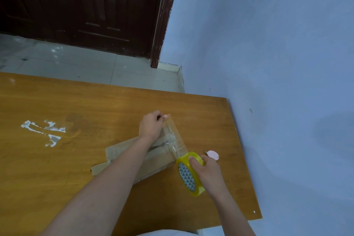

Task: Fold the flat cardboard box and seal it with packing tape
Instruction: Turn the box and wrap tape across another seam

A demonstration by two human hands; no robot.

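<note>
Tape is being drawn out over the cardboard box (134, 156), which lies on the wooden desk (76, 105) beneath the left forearm. The left hand (151, 125) pinches the free end of the clear tape strip (175, 138) at the far side; the right hand (207, 170) has its fingers (193, 162) curled round the yellow tape roll (188, 173) at the box's right edge. A small pink cutter (213, 154) lies just beyond the roll. To do this well, I judge: keep the strip taut, centre it along the seam, lower it without creases, then press it flat before cutting
</note>
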